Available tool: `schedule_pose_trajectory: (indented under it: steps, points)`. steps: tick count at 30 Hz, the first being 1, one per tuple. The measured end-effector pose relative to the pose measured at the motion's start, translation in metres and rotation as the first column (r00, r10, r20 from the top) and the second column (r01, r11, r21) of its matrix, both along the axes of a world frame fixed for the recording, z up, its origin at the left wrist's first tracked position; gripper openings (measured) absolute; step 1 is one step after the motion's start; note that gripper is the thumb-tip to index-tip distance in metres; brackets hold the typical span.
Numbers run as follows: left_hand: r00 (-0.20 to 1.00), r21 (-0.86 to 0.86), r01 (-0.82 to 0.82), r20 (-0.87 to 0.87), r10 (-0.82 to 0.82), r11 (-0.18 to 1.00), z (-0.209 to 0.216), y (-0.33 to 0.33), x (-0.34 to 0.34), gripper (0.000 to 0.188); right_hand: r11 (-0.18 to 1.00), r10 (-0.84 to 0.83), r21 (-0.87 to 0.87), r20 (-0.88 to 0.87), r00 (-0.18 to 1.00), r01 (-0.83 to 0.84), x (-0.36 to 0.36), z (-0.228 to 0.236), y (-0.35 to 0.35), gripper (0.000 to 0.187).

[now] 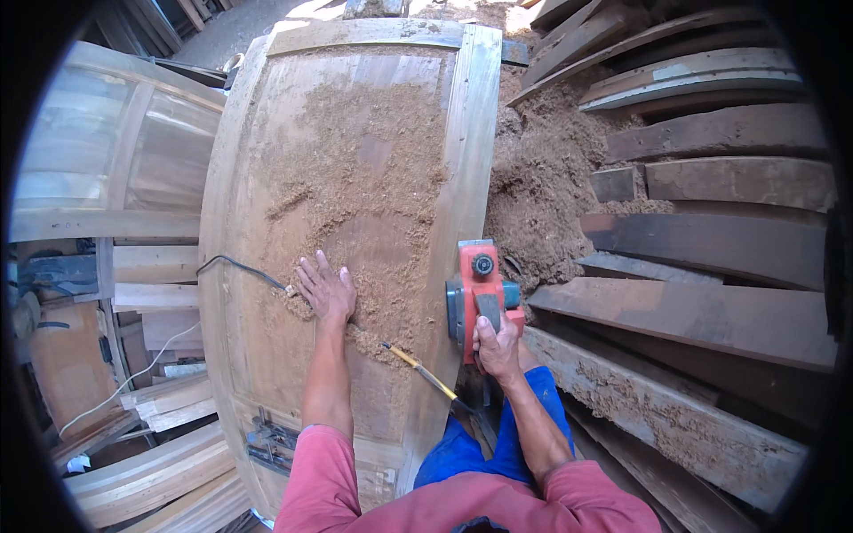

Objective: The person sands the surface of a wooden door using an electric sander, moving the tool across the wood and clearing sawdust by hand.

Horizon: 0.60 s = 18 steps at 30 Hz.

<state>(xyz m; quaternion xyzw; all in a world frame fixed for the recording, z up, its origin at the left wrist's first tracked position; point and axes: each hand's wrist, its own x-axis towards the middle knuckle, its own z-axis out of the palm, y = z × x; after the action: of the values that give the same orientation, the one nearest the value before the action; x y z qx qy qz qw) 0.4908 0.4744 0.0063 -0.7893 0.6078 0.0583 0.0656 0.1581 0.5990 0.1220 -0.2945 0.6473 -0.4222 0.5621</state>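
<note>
- Currently, head view: the red electric planer (469, 286) is at the right edge of the panelled wooden door (471, 147), about halfway along its visible length.
- Right hand (499, 348): fingers wrapped around the planer's rear handle.
- Left hand (326, 289): grasping nothing; palm down with fingers spread on the door panel, among wood shavings (364, 111) and beside the power cord (240, 261).
- Sole of the planer: hidden; contact with the wood cannot be confirmed.
- Good practice, in this inspector's judgement: hold the sole flat to the wood, feed evenly with the grain, and ease pressure at the ends. The left hand should steady the door well clear of the cutter, and the cord's yellow section, lying across the right stile, should be kept behind the tool.
- Orientation: the planer's knobbed front points away from the person; its long axis runs roughly parallel to the door's long side.
</note>
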Motion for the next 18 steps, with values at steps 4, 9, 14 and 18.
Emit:
schedule_pose_trajectory:
  steps: [4, 9, 14, 18]
  points:
    - [1.000, -0.086, 0.020, 0.010, -0.019, 0.996, -0.006, 0.002, -0.003, 0.079, 0.999, -0.024, 0.041, 0.022, 0.999, 0.023, 0.003, 0.002, -0.010, 0.051]
    - [0.999, -0.140, 0.027, 0.039, -0.022, 0.990, -0.004, 0.001, -0.006, 0.079, 0.999, -0.041, 0.025, -0.002, 0.999, 0.041, 0.005, 0.000, -0.027, 0.051]
    - [0.999, -0.157, 0.036, 0.044, -0.030, 0.987, 0.000, 0.001, -0.006, 0.080, 0.998, -0.049, -0.031, -0.087, 0.995, 0.046, 0.006, -0.007, -0.046, 0.053]
    - [0.999, -0.142, 0.027, 0.039, -0.022, 0.990, 0.001, 0.000, -0.007, 0.081, 0.997, -0.072, -0.044, -0.092, 0.993, 0.068, 0.006, -0.008, -0.062, 0.053]
